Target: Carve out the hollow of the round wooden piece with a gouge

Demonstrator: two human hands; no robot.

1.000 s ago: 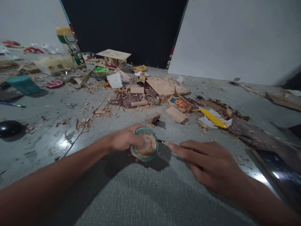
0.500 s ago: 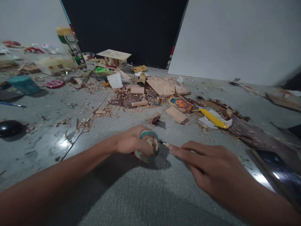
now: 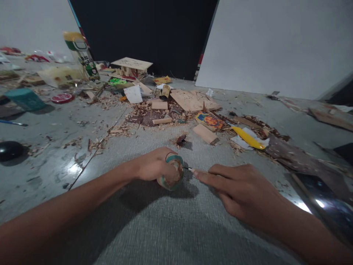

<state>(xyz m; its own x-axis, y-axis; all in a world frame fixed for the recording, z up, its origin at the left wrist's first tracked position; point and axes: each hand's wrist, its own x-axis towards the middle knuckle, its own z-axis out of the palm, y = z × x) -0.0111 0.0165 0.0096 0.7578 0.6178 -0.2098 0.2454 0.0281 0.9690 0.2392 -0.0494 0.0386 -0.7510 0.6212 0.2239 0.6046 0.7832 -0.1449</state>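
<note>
My left hand [image 3: 156, 163] is wrapped round a small round cup-like piece [image 3: 173, 184] with a teal rim and a rough tan-brown face, its thumb pressed over the front. My right hand [image 3: 234, 184] pinches a thin paintbrush [image 3: 194, 171] by its pale handle. The brush has a silver collar, and its dark tip points left at the piece's right edge. Whether the tip touches the rim, I cannot tell. Both hands are low over the grey textured mat [image 3: 154, 228]. Much of the piece is hidden behind my left fingers.
Wood shavings and offcuts [image 3: 205, 133] lie beyond my hands, near a yellow-handled cutter [image 3: 248, 138]. At left are a teal tub [image 3: 25, 99], a red lid [image 3: 63, 98] and a black dome [image 3: 11, 151]. A phone [image 3: 317, 191] lies at right.
The brush tip has shifted slightly left with my right hand, closer to the piece's rim. My left hand keeps its hold, with the piece turned a little. The view has shifted slightly.
</note>
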